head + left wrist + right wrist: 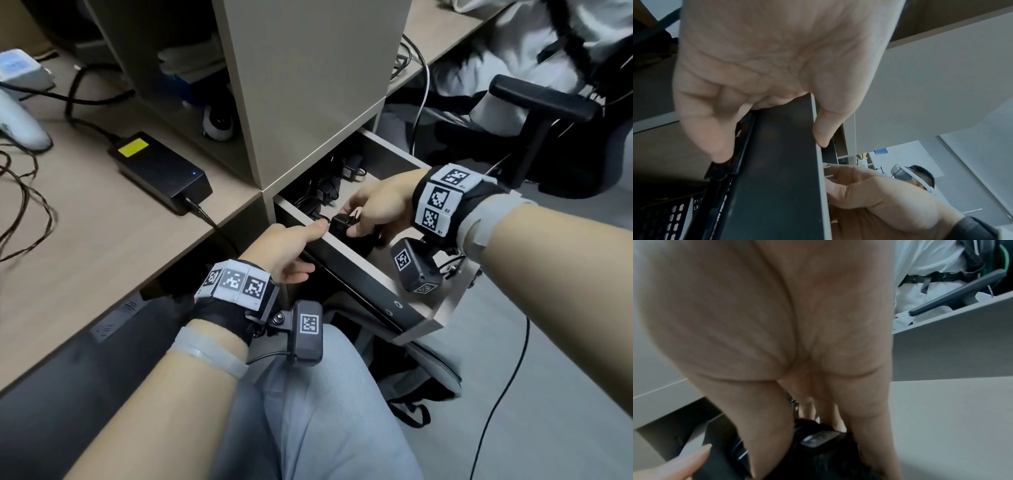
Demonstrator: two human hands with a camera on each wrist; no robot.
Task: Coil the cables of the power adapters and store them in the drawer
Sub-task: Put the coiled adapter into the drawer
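Head view: our right hand lowers a small adapter into the open drawer

We have the black power adapter [343, 223] pinched between thumb and curled fingers of our right hand [376, 209], just inside the drawer [363, 263] against its near side wall, its coiled cable bunched beneath it in the right wrist view. Other dark adapters and cables [329, 185] lie deeper in the drawer, toward its back. Our left hand [284, 253] grips that same side wall from outside, thumb over the top edge and fingers curled on the rail below, just beside the adapter. We judge the right hand needs only to set it down on the drawer floor.
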